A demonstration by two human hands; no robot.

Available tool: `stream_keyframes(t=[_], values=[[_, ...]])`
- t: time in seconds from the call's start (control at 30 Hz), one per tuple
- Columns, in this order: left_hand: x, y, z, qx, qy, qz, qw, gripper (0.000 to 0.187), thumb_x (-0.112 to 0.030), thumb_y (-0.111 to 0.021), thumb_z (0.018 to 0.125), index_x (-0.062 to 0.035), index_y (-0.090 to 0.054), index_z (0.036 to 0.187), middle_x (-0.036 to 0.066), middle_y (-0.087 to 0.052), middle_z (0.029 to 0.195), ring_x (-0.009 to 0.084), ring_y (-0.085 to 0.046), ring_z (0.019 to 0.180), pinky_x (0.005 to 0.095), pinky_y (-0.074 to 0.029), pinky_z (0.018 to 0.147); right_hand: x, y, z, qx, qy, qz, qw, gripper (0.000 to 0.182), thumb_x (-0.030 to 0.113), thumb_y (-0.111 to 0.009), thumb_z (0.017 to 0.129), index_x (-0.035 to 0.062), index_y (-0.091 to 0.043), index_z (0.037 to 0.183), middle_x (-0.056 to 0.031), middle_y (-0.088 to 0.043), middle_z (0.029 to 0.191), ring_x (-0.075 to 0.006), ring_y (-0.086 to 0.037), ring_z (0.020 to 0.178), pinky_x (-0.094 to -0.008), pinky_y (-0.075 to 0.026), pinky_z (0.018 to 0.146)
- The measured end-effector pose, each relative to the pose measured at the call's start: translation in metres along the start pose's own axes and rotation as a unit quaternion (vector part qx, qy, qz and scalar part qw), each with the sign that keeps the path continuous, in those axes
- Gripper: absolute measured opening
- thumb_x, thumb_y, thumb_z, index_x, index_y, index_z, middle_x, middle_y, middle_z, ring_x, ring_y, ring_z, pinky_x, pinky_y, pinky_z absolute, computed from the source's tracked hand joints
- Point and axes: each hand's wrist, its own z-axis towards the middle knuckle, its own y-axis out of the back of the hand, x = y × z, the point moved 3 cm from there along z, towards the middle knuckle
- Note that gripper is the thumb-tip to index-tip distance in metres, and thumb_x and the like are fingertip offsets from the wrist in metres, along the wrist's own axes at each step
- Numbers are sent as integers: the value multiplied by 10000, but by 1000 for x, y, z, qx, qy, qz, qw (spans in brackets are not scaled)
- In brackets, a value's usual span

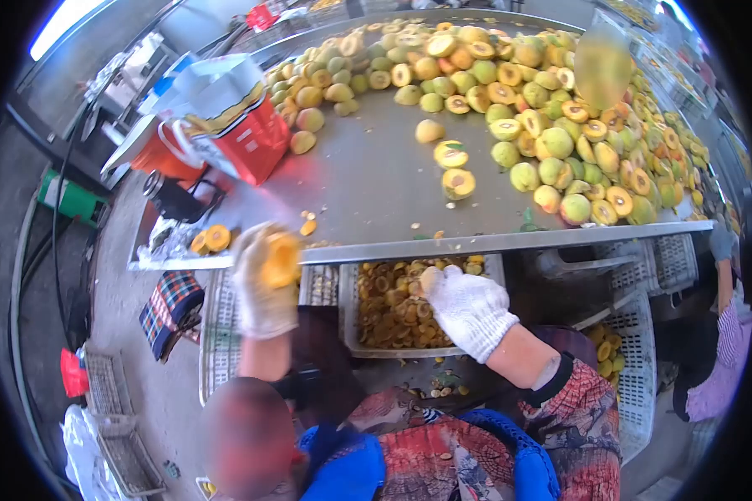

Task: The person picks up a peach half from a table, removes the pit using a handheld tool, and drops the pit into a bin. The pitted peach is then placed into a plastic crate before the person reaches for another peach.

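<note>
My left hand (261,292), in a white knit glove and blurred by motion, holds an orange-yellow peach half (282,260) at the table's front edge. My right hand (476,313), also gloved, is closed over a crate (409,353) filled with peach pits and scraps (393,309). A small tan spot shows at its fingertips; I cannot tell what it grips. Cut peach halves (458,184) lie on the metal table (355,179) ahead of my hands. Two more orange halves (217,238) sit near the left front corner.
A large heap of peaches (556,144) covers the table's back and right. A red-and-white bag (259,138), an orange container (163,150) and a black flask (174,197) stand at left. A white crate (635,367) holds peach pieces at lower right. Another person's gloved hand (721,242) is at far right.
</note>
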Motion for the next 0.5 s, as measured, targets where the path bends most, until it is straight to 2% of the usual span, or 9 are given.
stream_keyframes(t=[0.03,0.07,0.1,0.13,0.27,0.3,0.33,0.37,0.5], values=[[-20,18,0,-31,-48,231,971,226,-192,-605,884,-3,-616,1007,94,-623,949,187,-605,866,305,-491,758,-3,4,-1,5,-14,10,1000,211,195,-499,882,78,-554,1049,-141,-614,842,-289,-673,696,-415,-535,518],[-32,37,6,-45,-52,449,891,211,-158,-660,842,9,-641,970,104,-634,943,219,-604,867,318,-479,790,-4,6,-3,-11,-1,21,1000,171,204,-520,865,81,-561,977,-138,-608,836,-295,-670,698,-423,-539,524],[-36,60,17,48,-228,689,686,231,-127,-701,799,14,-653,975,144,-628,1018,270,-601,917,352,-468,850,-7,0,-1,-35,5,37,999,193,237,-545,856,84,-569,973,-139,-601,827,-301,-665,690,-429,-540,533],[-26,91,24,-8,-198,722,663,283,-134,-719,777,9,-655,1013,178,-601,1114,311,-589,975,383,-452,899,-9,-2,0,-40,3,61,997,205,253,-549,859,89,-570,979,-147,-604,837,-310,-661,688,-436,-540,543],[-13,27,38,43,-60,554,829,349,-91,-705,785,26,-627,1104,150,-595,1082,220,-584,961,318,-480,836,-13,-5,10,-42,-7,176,983,242,309,-553,876,112,-576,1015,-182,-617,856,-348,-650,700,-461,-530,570],[0,-7,43,65,-11,503,862,364,-84,-706,783,31,-620,1118,139,-601,1054,197,-586,933,307,-491,799,-17,-14,10,-75,19,187,979,231,303,-549,878,105,-572,996,-181,-614,831,-346,-650,684,-452,-528,554],[22,-29,53,104,-15,493,864,377,-88,-713,776,25,-620,1124,116,-621,991,169,-597,850,298,-504,744,-18,-8,10,-43,4,195,980,217,259,-535,883,79,-554,1003,-195,-625,851,-360,-658,711,-470,-527,574],[37,-66,57,145,-51,516,843,383,-80,-722,765,3,-624,1126,124,-650,934,180,-608,780,287,-501,751,-19,-1,7,-12,-15,205,979,204,216,-522,887,54,-536,1010,-209,-635,870,-374,-666,738,-488,-527,594],[122,-147,92,277,-31,677,681,449,-352,-672,807,-79,-619,1159,203,-667,937,330,-644,851,398,-503,783,-34,22,0,-45,-57,245,967,194,219,-467,914,58,-569,952,-209,-635,878,-359,-666,770,-477,-532,642]])
